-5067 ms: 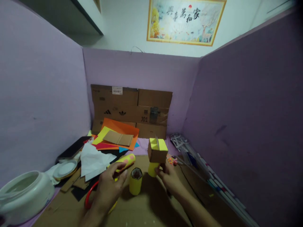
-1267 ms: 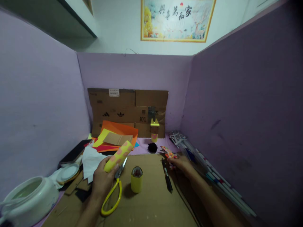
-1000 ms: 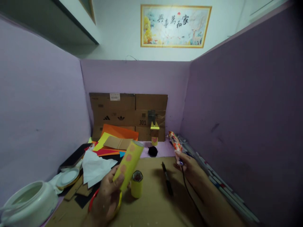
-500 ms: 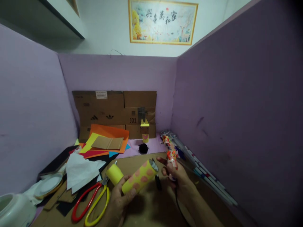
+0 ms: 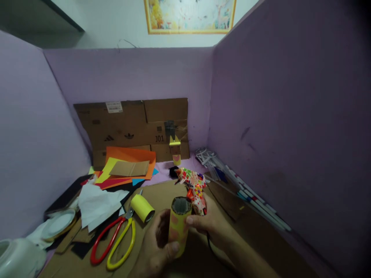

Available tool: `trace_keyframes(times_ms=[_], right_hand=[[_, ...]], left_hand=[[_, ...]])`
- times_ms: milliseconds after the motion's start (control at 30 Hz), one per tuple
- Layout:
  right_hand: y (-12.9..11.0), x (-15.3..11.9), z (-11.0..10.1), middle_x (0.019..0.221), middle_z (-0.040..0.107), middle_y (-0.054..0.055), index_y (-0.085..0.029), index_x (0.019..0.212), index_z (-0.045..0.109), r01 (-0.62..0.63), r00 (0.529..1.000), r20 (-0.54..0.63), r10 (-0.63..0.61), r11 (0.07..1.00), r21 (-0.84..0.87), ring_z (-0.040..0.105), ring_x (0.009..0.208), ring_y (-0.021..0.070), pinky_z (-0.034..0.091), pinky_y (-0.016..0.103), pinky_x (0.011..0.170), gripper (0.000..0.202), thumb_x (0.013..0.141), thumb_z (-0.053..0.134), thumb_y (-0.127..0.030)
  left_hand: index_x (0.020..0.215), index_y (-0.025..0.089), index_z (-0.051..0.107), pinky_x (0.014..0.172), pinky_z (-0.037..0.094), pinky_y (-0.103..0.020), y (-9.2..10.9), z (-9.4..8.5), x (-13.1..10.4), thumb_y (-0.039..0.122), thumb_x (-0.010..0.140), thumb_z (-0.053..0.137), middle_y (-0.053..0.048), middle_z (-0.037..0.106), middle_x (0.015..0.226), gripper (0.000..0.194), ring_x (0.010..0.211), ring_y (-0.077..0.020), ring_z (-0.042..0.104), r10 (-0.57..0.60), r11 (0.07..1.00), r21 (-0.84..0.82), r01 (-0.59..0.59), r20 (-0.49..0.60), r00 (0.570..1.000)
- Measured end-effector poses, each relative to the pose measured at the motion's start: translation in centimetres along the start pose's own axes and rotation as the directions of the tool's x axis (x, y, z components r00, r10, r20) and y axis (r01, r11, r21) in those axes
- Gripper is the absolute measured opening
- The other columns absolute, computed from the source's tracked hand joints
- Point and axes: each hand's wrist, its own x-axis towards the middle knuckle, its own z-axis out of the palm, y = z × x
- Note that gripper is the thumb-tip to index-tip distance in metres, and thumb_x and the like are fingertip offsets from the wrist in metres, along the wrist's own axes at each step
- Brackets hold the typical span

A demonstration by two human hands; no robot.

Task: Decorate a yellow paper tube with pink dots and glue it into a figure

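My left hand (image 5: 153,251) is closed around a yellow cardboard tube (image 5: 179,227) with pink spots. The tube stands nearly upright, its open, dark-rimmed top facing up. My right hand (image 5: 213,218) grips a glue gun (image 5: 197,185) covered in a colourful pattern, its nozzle pointing left and away from me above the tube's far side. The right thumb touches the tube near its upper right edge. A shorter plain yellow tube (image 5: 141,207) lies left of my hands, beside scissors (image 5: 129,213) with one red and one yellow handle.
Coloured paper (image 5: 149,154) and white paper (image 5: 97,204) are piled at left, near a white jar (image 5: 21,258). At the back stand a small yellow-and-brown tube figure (image 5: 175,150) and a cardboard sheet (image 5: 130,119). Long rods (image 5: 261,210) lie along the right wall.
The spotted tube has turned from slanting to nearly upright. My right hand has brought the glue gun left, its nozzle swinging left, and its thumb now meets the tube. The view has tilted down.
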Motion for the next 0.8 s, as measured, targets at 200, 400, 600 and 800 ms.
trace_keyframes(times_ms=[200,400,600,800], right_hand=[[1.1,-0.8,1.1,0.077,0.066,-0.001,-0.021,0.104,0.056,-0.08,0.996,0.042,0.081,0.996,-0.026,0.061,0.067,0.016,0.049,0.027,0.069,0.062,0.05,0.087,-0.028],[0.2,-0.4,-0.5,0.083,0.064,0.002,-0.019,0.101,0.057,-0.004,0.996,-0.085,-0.014,0.979,-0.204,0.039,0.041,0.004,0.032,0.018,0.038,0.047,0.07,0.071,-0.051],[-1.0,-0.6,-1.1,0.061,0.058,-0.001,-0.02,0.099,0.059,-0.059,0.997,-0.071,0.043,0.969,-0.24,0.046,0.045,0.0097,0.032,0.018,0.037,0.039,0.074,0.068,-0.048],[-2.0,-1.0,-1.1,0.054,0.05,-0.003,-0.019,0.08,0.065,0.013,1.0,0.016,-0.007,0.873,-0.487,0.041,0.046,0.0104,0.035,0.02,0.041,0.025,0.069,0.072,-0.04]], left_hand=[[0.11,0.017,0.064,0.084,0.05,-0.038,1.1,-0.6,-0.4,0.038,0.062,0.074,-0.012,0.07,0.102,0.053,0.095,-0.0318,0.064,0.071,0.944,0.321,-0.078,0.033,0.997],[0.08,0.019,0.069,0.06,0.051,-0.029,2.0,-1.7,-0.5,0.032,0.056,0.076,-0.004,0.07,0.071,0.029,0.066,-0.0228,0.063,0.164,0.871,0.492,0.0,-0.291,0.942],[0.083,0.019,0.07,0.065,0.051,-0.028,3.1,-2.3,0.2,0.025,0.059,0.071,-0.001,0.07,0.072,0.024,0.069,-0.0222,0.064,0.252,0.812,0.582,0.042,-0.415,0.874],[0.097,0.018,0.067,0.08,0.051,-0.034,2.7,-4.3,0.9,0.028,0.063,0.069,-0.006,0.072,0.095,0.036,0.089,-0.0266,0.065,0.379,0.754,0.657,-0.003,-0.431,0.819]])
